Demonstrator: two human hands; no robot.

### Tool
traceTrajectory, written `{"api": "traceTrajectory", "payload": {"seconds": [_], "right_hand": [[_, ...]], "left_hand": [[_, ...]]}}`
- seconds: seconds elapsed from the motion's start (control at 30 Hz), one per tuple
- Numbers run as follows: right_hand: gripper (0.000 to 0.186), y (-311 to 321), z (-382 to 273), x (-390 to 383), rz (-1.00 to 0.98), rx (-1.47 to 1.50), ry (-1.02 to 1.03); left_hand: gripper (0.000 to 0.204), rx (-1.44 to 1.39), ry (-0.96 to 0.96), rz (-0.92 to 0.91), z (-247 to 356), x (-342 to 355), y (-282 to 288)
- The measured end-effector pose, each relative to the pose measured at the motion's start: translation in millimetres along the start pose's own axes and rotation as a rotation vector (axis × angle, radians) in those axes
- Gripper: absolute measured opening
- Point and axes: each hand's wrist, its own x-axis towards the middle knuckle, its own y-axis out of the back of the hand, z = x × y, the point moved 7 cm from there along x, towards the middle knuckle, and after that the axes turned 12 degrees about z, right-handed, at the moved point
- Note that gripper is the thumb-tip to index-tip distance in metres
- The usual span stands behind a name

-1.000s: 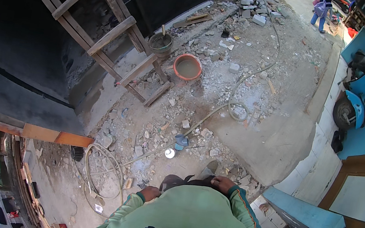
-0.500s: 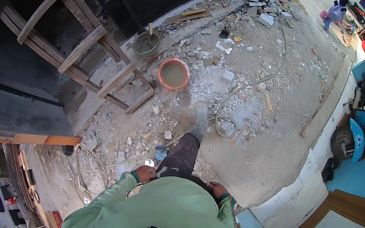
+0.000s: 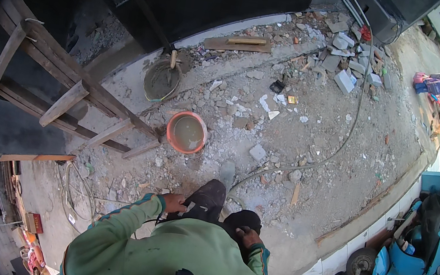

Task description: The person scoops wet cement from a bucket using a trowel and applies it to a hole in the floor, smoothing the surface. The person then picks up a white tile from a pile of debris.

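My left hand is at the left thigh of my dark trousers, its fingers closed on the cloth. On the other thigh my right hand is curled, also gripping the trouser cloth. Both legs are bent, with the knees forward. Ahead of my left knee stands an orange-rimmed bucket holding murky grey liquid. Beyond it, to the left, a dark bucket holds grey mortar-like material, and a tool with a wooden handle leans in it. Neither hand touches the buckets.
A wooden ladder leans at the left. Rubble and pale blocks lie at the far side. A hose winds across the gritty ground. A blue scooter stands at the right on a tiled ledge, and a plank lies by the dark wall.
My knees have bent and the right knee has come into view. Both hands have stayed at my trousers. The buckets and ladder now appear lower in the view, further left.
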Motion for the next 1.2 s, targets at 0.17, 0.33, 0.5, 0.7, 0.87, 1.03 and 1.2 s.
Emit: {"api": "traceTrajectory", "payload": {"seconds": [0.17, 0.33, 0.5, 0.7, 0.87, 1.03, 1.2], "right_hand": [[0.054, 136, -92, 62, -0.082, -0.277, 0.128], [0.052, 237, -144, 166, -0.157, -0.427, 0.281], [0.051, 357, -207, 267, -0.222, -0.511, 0.505], [0.052, 437, -214, 348, -0.527, -0.515, 0.579], [0.051, 459, -238, 408, -0.657, -0.594, 0.615], [0.049, 443, -353, 444, -0.716, -0.866, 0.659], [0.051, 453, -423, 495, -0.564, -1.225, 0.673]], "left_hand": [[0.042, -0.007, -0.058, 0.051, 90, 46, 46], [0.042, 0.113, -0.138, 0.172, 150, 114, 82], [0.045, -0.028, 0.032, 0.397, 248, 160, 116], [0.035, 0.085, 0.038, 0.587, 316, 153, 121], [0.024, -0.111, 0.071, 0.604, 375, 155, 119], [0.048, -0.677, 0.222, 0.856, 287, 237, 5], [0.028, -1.245, 0.19, 0.697, 374, 230, 162]]}}
